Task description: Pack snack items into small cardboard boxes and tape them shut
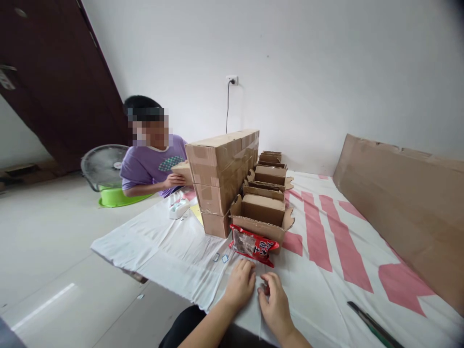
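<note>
Left hand (241, 284): palm down on the white cloth with pink stripes (326, 251), fingers loosely bent, nothing gripped that shows. Right hand (276, 303): just beside the left, fingers curled inward, thumb toward the left hand; cannot tell whether it pinches anything. The two hands are close together, fingertips nearly meeting.

Red snack packet (253, 245): lies flat on the cloth just ahead of the left hand's fingertips, apart from both hands, its far edge against the nearest open carton (261, 215). More open cartons run in a row behind it. Stack of closed cartons (221, 179) stands touching the row on its left side. Two small tags (220, 257) lie left of the packet.

Further left: white power strip (179, 209); a seated person in a purple shirt (145, 166) holds a carton. Fan (103, 166) behind them. Flat cardboard sheet (406, 208) leans along the right. Dark-handled tool (369, 325) lies at the near right.
</note>
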The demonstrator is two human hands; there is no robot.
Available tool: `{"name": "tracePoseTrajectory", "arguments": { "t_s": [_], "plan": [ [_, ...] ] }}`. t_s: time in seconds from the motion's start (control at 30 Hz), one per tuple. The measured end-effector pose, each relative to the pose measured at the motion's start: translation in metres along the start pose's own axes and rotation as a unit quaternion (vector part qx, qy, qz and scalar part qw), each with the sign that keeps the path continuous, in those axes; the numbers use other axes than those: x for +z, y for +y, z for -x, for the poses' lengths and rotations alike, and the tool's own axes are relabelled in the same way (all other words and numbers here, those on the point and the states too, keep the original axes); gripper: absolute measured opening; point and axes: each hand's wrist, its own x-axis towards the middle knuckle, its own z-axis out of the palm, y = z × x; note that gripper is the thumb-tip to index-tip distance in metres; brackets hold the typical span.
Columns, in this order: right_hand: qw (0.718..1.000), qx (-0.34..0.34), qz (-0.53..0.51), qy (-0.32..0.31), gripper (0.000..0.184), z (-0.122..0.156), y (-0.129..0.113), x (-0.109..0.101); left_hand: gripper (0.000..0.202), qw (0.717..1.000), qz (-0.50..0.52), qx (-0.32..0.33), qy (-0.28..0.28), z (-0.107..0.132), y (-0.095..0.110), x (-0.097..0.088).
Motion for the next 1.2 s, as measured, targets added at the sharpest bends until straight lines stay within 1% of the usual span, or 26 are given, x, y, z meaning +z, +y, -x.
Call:
{"name": "tracePoseTrajectory", "arguments": {
  "t_s": [0.13,0.3,0.47,0.57,0.67,0.8,0.9,1.0,1.13,1.2],
  "plan": [
    [1.0,0.007,-0.014,-0.006,0.022,-0.001,0.0,0.0,0.017,1.0,0.015,0.012,0.018,0.0,0.0,-0.003],
    [0.999,0.019,-0.028,-0.018,0.019,-0.002,0.0,-0.002,0.019,0.998,0.035,0.031,0.044,0.005,0.003,-0.012],
    [0.999,0.027,-0.038,-0.016,0.016,-0.003,-0.003,-0.005,0.02,0.997,0.051,0.051,0.036,0.018,0.014,-0.017],
    [0.999,0.03,-0.036,-0.018,0.014,-0.004,-0.006,-0.007,0.019,0.997,0.054,0.047,0.028,0.03,0.018,-0.02],
    [0.999,0.034,-0.03,-0.021,0.014,-0.004,-0.007,-0.009,0.018,0.999,0.013,0.01,0.033,0.035,0.008,-0.026],
    [0.999,0.04,-0.019,-0.028,0.014,-0.004,-0.005,-0.008,0.023,0.993,-0.056,-0.075,0.066,0.025,-0.025,-0.042],
    [0.998,0.039,-0.011,-0.037,0.014,-0.004,-0.003,-0.007,0.027,0.989,-0.092,-0.102,0.048,0.015,-0.044,-0.05],
    [0.998,0.037,-0.004,-0.045,0.013,-0.004,-0.003,-0.007,0.032,0.986,-0.121,-0.117,0.01,0.013,-0.047,-0.048],
    [0.998,0.035,0.005,-0.055,0.012,-0.004,-0.004,-0.008,0.054,0.972,-0.163,-0.164,-0.041,0.009,-0.044,-0.034],
    [0.997,0.034,0.009,-0.061,0.011,-0.004,-0.005,-0.009,0.06,0.964,-0.179,-0.184,-0.072,0.003,-0.044,-0.03]
  ]
}}
